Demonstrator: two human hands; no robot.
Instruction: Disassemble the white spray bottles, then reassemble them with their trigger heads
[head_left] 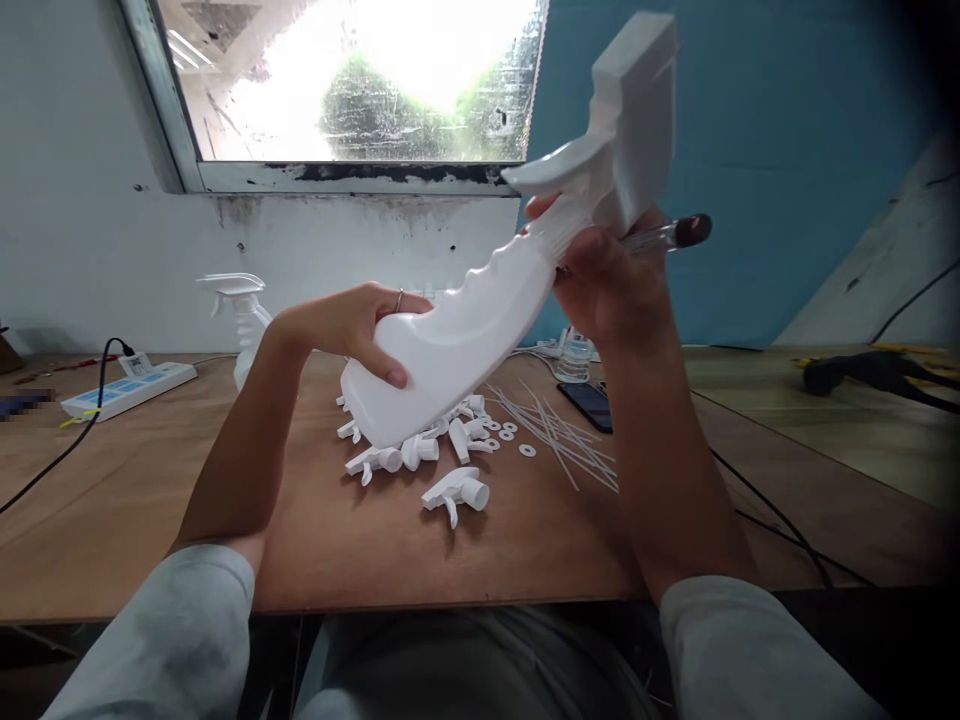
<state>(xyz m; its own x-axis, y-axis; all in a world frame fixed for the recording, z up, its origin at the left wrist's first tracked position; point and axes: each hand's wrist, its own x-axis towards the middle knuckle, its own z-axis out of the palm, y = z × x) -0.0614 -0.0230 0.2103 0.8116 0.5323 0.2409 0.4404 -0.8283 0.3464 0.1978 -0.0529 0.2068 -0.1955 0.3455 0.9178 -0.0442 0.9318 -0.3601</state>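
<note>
A white spray bottle point(465, 315) is held up tilted above the table, its trigger head point(637, 120) at the upper right and its base at the lower left. My left hand point(367, 330) grips the wide lower body, thumb in front, a ring on one finger. Around the neck, just below the trigger head, my right hand point(615, 280) is closed. A clear stick-like item with a dark brown end point(691, 230) juts out beside that hand; whether the fingers hold it I cannot tell. Below the bottle lie several loose white trigger sprayer heads point(456, 492).
White washers point(527, 451) and thin white tubes point(555, 430) lie on the wooden table point(337, 560). A phone point(589, 405) and a clear glass point(574, 358) are behind my right forearm. Another spray bottle point(244, 320), a power strip point(131, 390) and cables are at left. A black-handled tool point(877, 375) lies far right.
</note>
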